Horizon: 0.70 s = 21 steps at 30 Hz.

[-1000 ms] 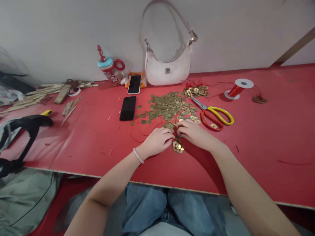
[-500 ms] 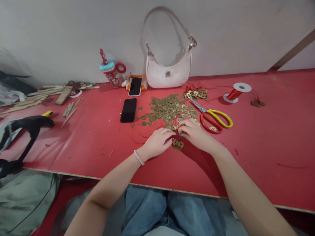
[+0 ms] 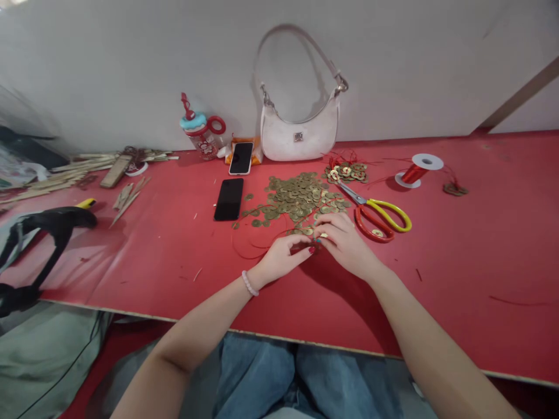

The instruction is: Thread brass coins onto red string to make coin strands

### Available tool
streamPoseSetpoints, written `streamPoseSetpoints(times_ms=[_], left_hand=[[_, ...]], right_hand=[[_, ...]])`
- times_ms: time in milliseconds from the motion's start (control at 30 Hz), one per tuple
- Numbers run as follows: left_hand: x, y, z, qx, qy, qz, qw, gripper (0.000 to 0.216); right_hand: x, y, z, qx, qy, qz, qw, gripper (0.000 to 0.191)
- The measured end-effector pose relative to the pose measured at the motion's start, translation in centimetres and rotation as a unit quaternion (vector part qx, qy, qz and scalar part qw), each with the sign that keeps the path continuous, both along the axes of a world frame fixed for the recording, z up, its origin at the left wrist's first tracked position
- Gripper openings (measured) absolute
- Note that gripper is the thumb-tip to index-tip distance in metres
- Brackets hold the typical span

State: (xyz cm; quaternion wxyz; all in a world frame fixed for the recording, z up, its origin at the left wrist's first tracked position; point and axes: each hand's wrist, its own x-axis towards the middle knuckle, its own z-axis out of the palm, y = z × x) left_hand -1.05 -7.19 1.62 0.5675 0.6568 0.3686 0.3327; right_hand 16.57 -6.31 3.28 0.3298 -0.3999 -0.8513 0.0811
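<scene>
In the head view my left hand point(image 3: 286, 254), with a beaded bracelet at its wrist, is closed in a pinch, thumb toward the right. Close against it, my right hand point(image 3: 345, 243) also has its fingers pinched together. Between the fingertips is a small bunch of brass coins on red cord, mostly hidden by the fingers. Thin red cord point(image 3: 250, 257) loops out on the table left of my hands. Just beyond them lies a heap of loose brass coins with holes point(image 3: 297, 195). Scissors with red and yellow handles point(image 3: 378, 212) lie right of the heap.
Behind the heap stand a white handbag point(image 3: 300, 139), a lidded cup point(image 3: 203, 139) and two phones, one black point(image 3: 229, 199). A spool of red cord point(image 3: 414, 173) and tied coin bunches point(image 3: 347, 171) are at the right. Wooden sticks point(image 3: 74, 173) and a black strap point(image 3: 56, 227) lie left.
The coin bunch that showed below my fingertips is now mostly covered by them. My left thumb has stretched toward the right hand. The whole view has shifted slightly.
</scene>
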Motion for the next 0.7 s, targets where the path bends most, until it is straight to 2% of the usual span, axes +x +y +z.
streamPoseSetpoints(times_ms=[267,700], left_hand=[[-0.02,0.17,0.30,-0.146,-0.115,-0.024,0.982,0.028],[-0.44,0.42,0.04,-0.280,-0.113,0.020,0.953,0.037]], right_hand=[[-0.42,-0.09,0.07,-0.035,0.019,0.003,0.999,0.014],[0.21,0.17,-0.50,-0.028,0.012,0.003,1.000,0.012]])
